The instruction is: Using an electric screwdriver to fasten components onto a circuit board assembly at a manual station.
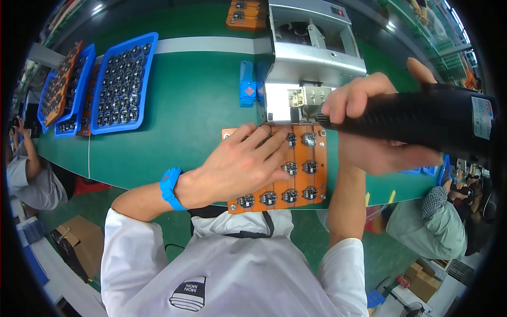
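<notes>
An orange fixture board (pixel 302 182) lies at the near edge of the green table, with rows of small round metal-and-black parts (pixel 290 168) seated in it. My left hand (pixel 240 164) rests flat on the board's left half, fingers spread, with a blue wrist strap behind it. My right hand (pixel 369 121) grips a thick black power tool (pixel 422 121) held sideways. The tool's tip points left at the top of the board, next to a metal clamp head (pixel 308 98).
A grey metal machine (pixel 311 47) stands behind the board. Blue trays (pixel 124 82) of dark parts and orange boards sit at the far left. A blue device (pixel 246 84) lies beside the machine. Other people sit at the left (pixel 26 174) and right (pixel 438 222).
</notes>
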A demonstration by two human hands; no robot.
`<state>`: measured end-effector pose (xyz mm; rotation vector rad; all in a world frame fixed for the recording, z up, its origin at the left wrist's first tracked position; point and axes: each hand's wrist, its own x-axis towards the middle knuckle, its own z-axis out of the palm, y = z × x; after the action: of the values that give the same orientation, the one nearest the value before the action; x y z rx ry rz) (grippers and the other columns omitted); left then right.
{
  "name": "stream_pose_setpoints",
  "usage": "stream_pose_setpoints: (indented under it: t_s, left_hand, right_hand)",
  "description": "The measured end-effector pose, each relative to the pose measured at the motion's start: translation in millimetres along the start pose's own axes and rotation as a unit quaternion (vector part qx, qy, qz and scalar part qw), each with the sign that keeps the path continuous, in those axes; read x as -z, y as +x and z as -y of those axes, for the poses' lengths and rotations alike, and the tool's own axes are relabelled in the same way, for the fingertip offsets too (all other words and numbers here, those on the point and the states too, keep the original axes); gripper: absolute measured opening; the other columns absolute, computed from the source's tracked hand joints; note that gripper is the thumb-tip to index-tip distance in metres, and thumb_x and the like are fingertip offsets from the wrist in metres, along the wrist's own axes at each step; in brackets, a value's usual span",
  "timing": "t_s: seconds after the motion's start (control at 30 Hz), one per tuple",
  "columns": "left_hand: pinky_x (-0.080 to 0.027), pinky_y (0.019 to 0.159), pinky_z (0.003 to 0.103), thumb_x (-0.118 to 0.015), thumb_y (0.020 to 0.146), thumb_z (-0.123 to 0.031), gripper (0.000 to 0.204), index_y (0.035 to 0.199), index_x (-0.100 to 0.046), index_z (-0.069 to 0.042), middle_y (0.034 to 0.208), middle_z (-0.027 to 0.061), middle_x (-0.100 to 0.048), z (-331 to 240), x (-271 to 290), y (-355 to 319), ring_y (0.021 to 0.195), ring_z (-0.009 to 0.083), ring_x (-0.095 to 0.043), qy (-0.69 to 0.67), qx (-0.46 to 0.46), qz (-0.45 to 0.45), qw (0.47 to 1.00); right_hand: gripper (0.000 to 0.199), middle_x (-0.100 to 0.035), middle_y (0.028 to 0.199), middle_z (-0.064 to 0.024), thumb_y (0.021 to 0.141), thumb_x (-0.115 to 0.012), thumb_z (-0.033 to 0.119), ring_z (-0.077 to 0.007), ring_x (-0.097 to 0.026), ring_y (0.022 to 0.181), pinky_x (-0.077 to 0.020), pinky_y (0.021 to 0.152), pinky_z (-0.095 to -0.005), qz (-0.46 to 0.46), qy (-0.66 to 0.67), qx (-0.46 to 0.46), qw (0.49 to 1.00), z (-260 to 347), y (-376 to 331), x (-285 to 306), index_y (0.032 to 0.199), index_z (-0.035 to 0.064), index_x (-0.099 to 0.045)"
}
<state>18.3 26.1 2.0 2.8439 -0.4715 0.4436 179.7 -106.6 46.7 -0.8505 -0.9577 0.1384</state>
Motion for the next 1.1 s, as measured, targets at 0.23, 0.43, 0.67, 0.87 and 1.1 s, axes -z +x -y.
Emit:
stream_pose_setpoints:
  t_s: [0.23,0.43,0.67,0.87,1.1]
  left_hand:
    - [-0.046,0.091,0.041,-0.07,0.083,-0.036,0.037,0.103,-0.065,-0.005,0.117,0.0105,-0.063,0.0,2.9,0.1,0.106,0.027,-0.059,-0.031,-0.041,-0.043,0.998]
    - [-0.045,0.095,0.043,-0.071,0.082,-0.032,0.031,0.099,-0.066,-0.007,0.109,0.0087,-0.061,1.3,-3.3,-4.5,0.105,0.028,-0.058,-0.118,-0.098,-0.019,0.988]
    - [-0.041,0.099,0.046,-0.067,0.084,-0.041,0.038,0.103,-0.069,-0.009,0.11,0.008,-0.059,2.5,3.9,3.0,0.112,0.0298,-0.053,-0.122,-0.083,0.075,0.986]
    - [-0.042,0.093,0.041,-0.064,0.086,-0.04,0.036,0.091,-0.069,-0.005,0.09,0.0061,-0.058,2.5,2.3,6.5,0.094,0.0248,-0.053,-0.131,-0.096,0.023,0.986]
    - [-0.042,0.092,0.04,-0.064,0.087,-0.041,0.037,0.091,-0.069,-0.005,0.09,0.0062,-0.058,2.7,-0.1,5.7,0.096,0.0244,-0.053,-0.137,-0.102,0.019,0.985]
  right_hand:
    - [0.107,-0.055,0.079,-0.0142,0.08,-0.035,0.088,-0.0235,-0.055,0.059,-0.0518,0.058,-0.0399,0.057,0.083,-0.04,0.994,3.3,-3.0,-2.6,0.148,0.0068,-0.019]
    - [0.099,-0.053,0.073,-0.0118,0.086,-0.031,0.083,-0.0217,-0.055,0.055,-0.0531,0.052,-0.0378,0.004,0.078,-0.074,0.994,16.8,-40.9,-4.3,0.146,0.0062,-0.019]
    - [0.093,-0.055,0.07,-0.0148,0.086,-0.033,0.079,-0.0219,-0.054,0.053,-0.0505,0.053,-0.035,-0.024,0.116,-0.098,0.988,7.5,-64.3,-1.1,0.138,0.0034,-0.026]
    - [0.093,-0.053,0.072,-0.0129,0.085,-0.036,0.083,-0.0209,-0.051,0.052,-0.0487,0.052,-0.0347,-0.005,0.1,-0.119,0.988,4.6,-68.0,-1.8,0.139,0.008,-0.028]
    - [0.089,-0.054,0.07,-0.0141,0.086,-0.04,0.081,-0.0216,-0.053,0.055,-0.0488,0.052,-0.0356,0.007,0.124,-0.117,0.985,0.0,-72.8,1.6,0.134,0.0054,-0.035]
